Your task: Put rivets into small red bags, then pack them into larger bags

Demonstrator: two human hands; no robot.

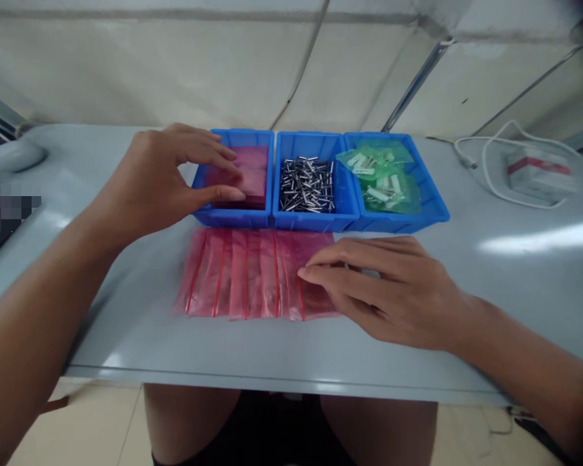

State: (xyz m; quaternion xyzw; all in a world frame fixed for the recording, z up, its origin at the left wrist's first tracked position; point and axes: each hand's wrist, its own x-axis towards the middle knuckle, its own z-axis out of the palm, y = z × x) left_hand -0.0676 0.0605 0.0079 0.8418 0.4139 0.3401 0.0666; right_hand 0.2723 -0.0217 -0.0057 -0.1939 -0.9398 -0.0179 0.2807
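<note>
My left hand (165, 175) reaches over the left blue bin (238, 219), which holds a stack of pink plastic bags (252, 171). Its thumb and fingers are spread, with nothing visible between them. My right hand (393, 291) is over the right end of a row of overlapping pink zip bags (260, 278) laid on the table. The fingertips come together in a pinch by the red seal of the rightmost bag; whether they grip its film cannot be made out.
The middle blue bin (315, 223) contains many small metal rivet-like pins (307, 184). Green bags (391, 191) with white pieces lie in the right blue bin (430, 210). A white cable (486, 162) loops around a small box (539, 171) at right. A mouse (17, 155) sits far left.
</note>
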